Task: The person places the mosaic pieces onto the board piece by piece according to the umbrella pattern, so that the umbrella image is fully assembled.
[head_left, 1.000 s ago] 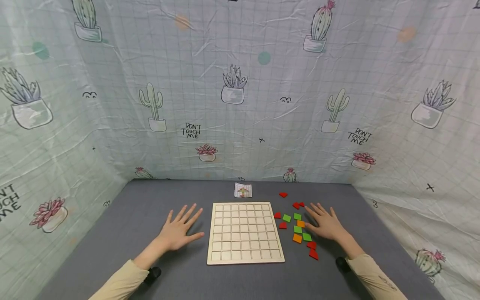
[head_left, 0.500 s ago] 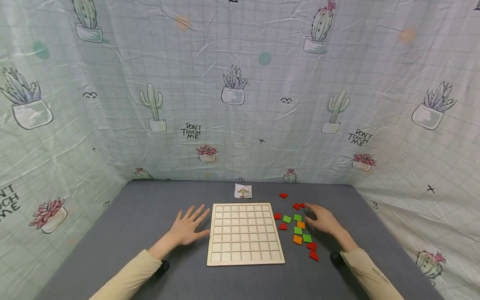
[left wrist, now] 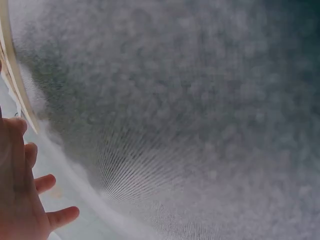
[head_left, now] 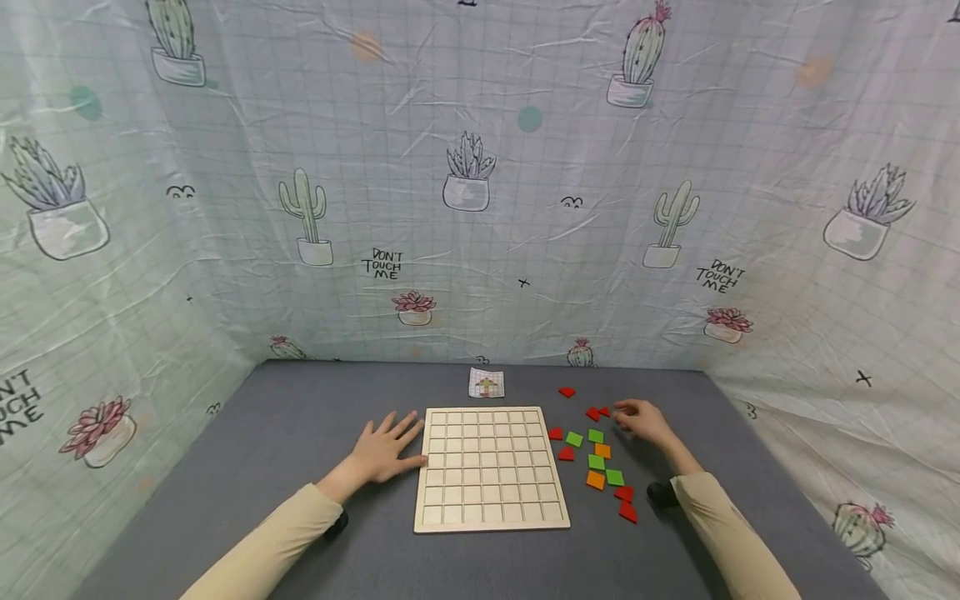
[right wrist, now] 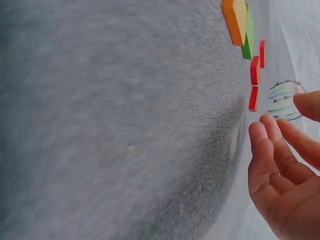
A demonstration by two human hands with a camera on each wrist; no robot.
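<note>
My left hand [head_left: 378,454] is spread beside a square wooden grid board [head_left: 491,468], its thumb at the board's left edge. Whether the thumb touches the board or hovers over it, I cannot tell. In the left wrist view that hand [left wrist: 20,190] shows straight, parted fingers. My right hand [head_left: 645,421] has loosely bent fingers just right of a small red piece [head_left: 604,412]. A gap parts thumb and fingers of the right hand [right wrist: 290,182] in the right wrist view, with nothing between them. Red pieces [right wrist: 254,98] lie beyond the fingertips.
Right of the board lie green squares [head_left: 596,462], orange squares [head_left: 596,480] and several angular red pieces [head_left: 627,512]. Behind the board is a small printed card [head_left: 486,383] with a coloured pattern. Cactus-print cloth [head_left: 480,250] hangs around the grey table [head_left: 337,383].
My left hand has slid right to the board's edge. The right hand has drawn its spread fingers in, bending them, and shifted slightly near the red pieces. The pieces and board stay put.
</note>
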